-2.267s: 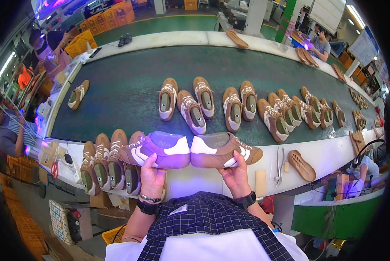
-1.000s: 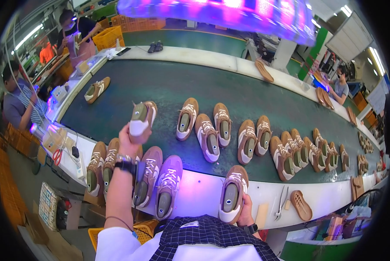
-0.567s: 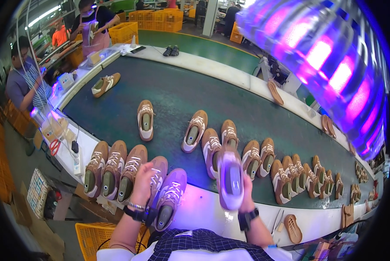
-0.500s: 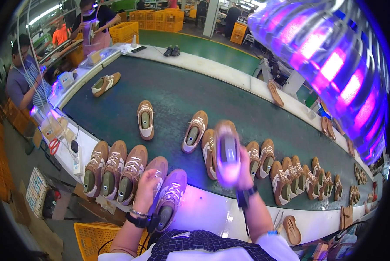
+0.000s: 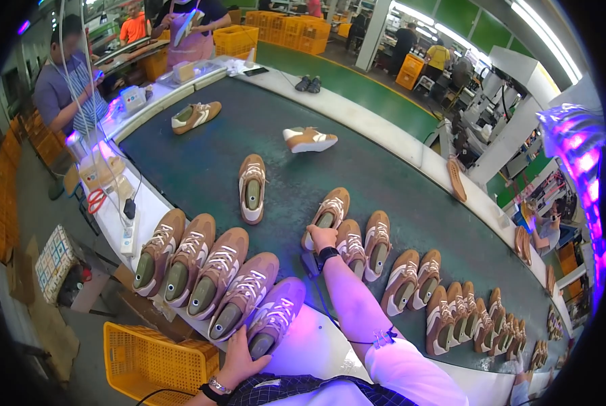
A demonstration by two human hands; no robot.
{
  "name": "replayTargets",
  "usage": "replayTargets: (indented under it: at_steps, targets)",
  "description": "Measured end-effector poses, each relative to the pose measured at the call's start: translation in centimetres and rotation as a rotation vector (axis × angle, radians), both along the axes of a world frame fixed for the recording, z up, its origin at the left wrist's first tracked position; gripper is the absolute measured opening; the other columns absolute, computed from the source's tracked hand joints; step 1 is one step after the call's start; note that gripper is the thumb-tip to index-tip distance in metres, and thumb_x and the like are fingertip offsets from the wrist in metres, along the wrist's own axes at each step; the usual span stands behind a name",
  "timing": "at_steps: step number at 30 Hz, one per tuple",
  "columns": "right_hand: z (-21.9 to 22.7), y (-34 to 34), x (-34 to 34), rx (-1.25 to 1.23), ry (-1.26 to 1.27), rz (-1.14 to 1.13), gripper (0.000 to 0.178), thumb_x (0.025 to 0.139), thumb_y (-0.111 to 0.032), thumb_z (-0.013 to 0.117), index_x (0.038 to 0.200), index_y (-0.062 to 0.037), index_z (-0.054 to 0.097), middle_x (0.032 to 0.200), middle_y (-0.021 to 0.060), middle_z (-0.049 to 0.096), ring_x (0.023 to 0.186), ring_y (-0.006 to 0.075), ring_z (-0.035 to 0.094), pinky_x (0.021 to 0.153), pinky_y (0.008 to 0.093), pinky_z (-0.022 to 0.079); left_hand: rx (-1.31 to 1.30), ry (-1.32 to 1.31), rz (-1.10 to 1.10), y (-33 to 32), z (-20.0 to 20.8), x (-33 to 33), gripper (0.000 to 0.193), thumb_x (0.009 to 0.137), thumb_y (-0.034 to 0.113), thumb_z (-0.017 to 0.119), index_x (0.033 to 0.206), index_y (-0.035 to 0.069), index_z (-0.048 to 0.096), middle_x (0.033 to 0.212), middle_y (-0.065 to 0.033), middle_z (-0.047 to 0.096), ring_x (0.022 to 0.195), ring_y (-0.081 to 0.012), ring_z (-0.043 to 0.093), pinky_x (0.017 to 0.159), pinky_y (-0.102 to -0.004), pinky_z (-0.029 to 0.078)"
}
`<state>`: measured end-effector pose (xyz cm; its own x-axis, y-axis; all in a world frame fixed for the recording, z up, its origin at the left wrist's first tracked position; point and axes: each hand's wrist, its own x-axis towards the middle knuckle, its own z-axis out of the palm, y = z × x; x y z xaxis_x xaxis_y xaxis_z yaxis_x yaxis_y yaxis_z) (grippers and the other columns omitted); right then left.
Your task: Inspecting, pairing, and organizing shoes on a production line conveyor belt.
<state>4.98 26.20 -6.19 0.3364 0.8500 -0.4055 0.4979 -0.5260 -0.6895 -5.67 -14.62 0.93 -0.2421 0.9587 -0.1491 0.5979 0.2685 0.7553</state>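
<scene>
Ahead of me, my right hand (image 5: pixel 322 237) is closed round the heel of a tan and white sneaker (image 5: pixel 335 204) on the dark green belt. At the near edge, my left hand (image 5: pixel 241 357) is against the heel of a sneaker (image 5: pixel 277 312) lit purple, thumb and fingers apart. Beside it several matching sneakers (image 5: pixel 216 269) form a slanted row, toes away from me, each with an olive shoe tree inside. Farther off, one sneaker (image 5: pixel 310 140) is tipped with its white sole toward me; whether it touches the belt I cannot tell. Another sneaker (image 5: pixel 252 189) stands upright.
More sneakers (image 5: pixel 441 318) line the belt (image 5: pixel 201 162) to the right. A yellow crate (image 5: pixel 157 362) is below at left. Red scissors (image 5: pixel 96 201) and a power strip (image 5: pixel 127 240) lie on the left ledge. Purple lamps (image 5: pixel 587 162) glow at right. Co-workers (image 5: pixel 66 88) are beyond the left end.
The sneaker in my right hand has left it; a tipped sneaker now shows far on the belt. My right hand has taken another sneaker's heel. My left hand has moved nearer me. The view has shifted.
</scene>
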Motion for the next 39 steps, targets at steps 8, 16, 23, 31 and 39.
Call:
replayTargets:
  at_steps: [8, 16, 23, 31, 39]
  targets:
    - [-0.1, 0.1, 2.3, 0.122, 0.406, 0.014, 0.076, 0.065, -0.022, 0.077, 0.123, 0.0092, 0.041, 0.114, 0.0233, 0.059, 0.101, 0.0336, 0.061, 0.085, 0.0412, 0.051, -0.094, -0.113, -0.029, 1.8, -1.2, 0.3, 0.108, 0.061, 0.04, 0.077, 0.144, -0.004, 0.024, 0.134, -0.0309, 0.041, 0.126, -0.0469, 0.036, 0.11, -0.0481, 0.024]
    - [8.0, -17.6, 18.2, -0.047, 1.501, 0.163, 0.051, 0.079, -0.016, 0.068, 0.123, 0.0015, 0.05, 0.115, 0.013, 0.062, 0.104, 0.028, 0.061, 0.096, 0.0439, 0.047, -0.149, -1.122, 0.138, 3.3, 1.2, -1.0, 0.098, 0.059, 0.005, 0.072, 0.146, 0.003, 0.025, 0.121, -0.0128, 0.052, 0.111, -0.0226, 0.053, 0.093, -0.0343, 0.044]
    - [8.0, -31.5, 24.5, -0.139, 1.614, 0.177, 0.082, 0.061, -0.014, 0.068, 0.137, 0.0004, 0.04, 0.129, 0.0189, 0.053, 0.117, 0.036, 0.053, 0.103, 0.0474, 0.04, -0.163, -1.425, -0.051, 3.3, 2.8, 0.5, 0.102, 0.056, 0.005, 0.067, 0.149, 0.008, 0.022, 0.128, -0.0104, 0.048, 0.116, -0.0226, 0.05, 0.098, -0.0328, 0.042]
    - [8.1, -37.5, 25.0, -0.103, 1.52, 0.046, 0.077, 0.062, -0.007, 0.066, 0.134, 0.0024, 0.043, 0.124, 0.0121, 0.057, 0.111, 0.0257, 0.056, 0.1, 0.0376, 0.043, -0.282, -1.38, -0.212, 3.2, 2.5, 1.9, 0.106, 0.054, 0.008, 0.067, 0.149, 0.008, 0.02, 0.121, -0.0084, 0.049, 0.109, -0.0213, 0.052, 0.095, -0.0309, 0.043]
    - [12.7, -37.8, 24.9, 0.018, 1.213, 0.15, 0.092, 0.057, -0.008, 0.068, 0.142, -0.001, 0.033, 0.13, 0.009, 0.049, 0.118, 0.0235, 0.049, 0.102, 0.0335, 0.038, 0.115, -1.053, -0.306, 3.1, 6.9, 3.1, 0.099, 0.055, 0.01, 0.073, 0.143, 0.001, 0.027, 0.121, -0.0091, 0.048, 0.116, -0.0237, 0.046, 0.104, -0.0344, 0.035]
